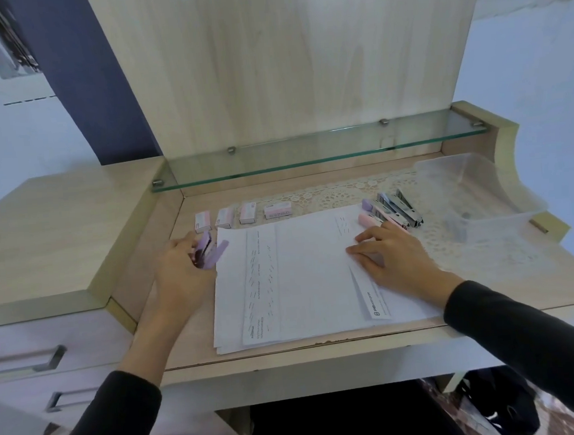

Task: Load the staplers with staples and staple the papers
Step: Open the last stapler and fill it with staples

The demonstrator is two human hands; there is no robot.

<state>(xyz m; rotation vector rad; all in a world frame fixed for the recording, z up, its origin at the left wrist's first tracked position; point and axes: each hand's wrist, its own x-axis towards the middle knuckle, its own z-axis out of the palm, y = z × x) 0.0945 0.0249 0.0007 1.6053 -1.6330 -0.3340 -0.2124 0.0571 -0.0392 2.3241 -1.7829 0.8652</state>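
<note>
Left of the papers (311,277), left hand (179,263) grips lilac stapler (210,254), apparently angled up-right; right hand (391,253) rests flat.

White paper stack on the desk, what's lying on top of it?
The right hand rests on the white paper stack, near its right edge; whatever lies beneath the sheets is covered.

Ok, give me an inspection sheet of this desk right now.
Surface: wooden desk, lace mat at the back.
Job's things: papers stacked at centre; four staple boxes in a row behind; lilac stapler left of them; more staplers grouped at right.
Clutter: clear plastic tray, far right.
Hands: left hand grips the lilac stapler; right hand rests flat on the papers.
Cables: nothing seen.
Surroundings: glass shelf above, drawers at left.
</note>
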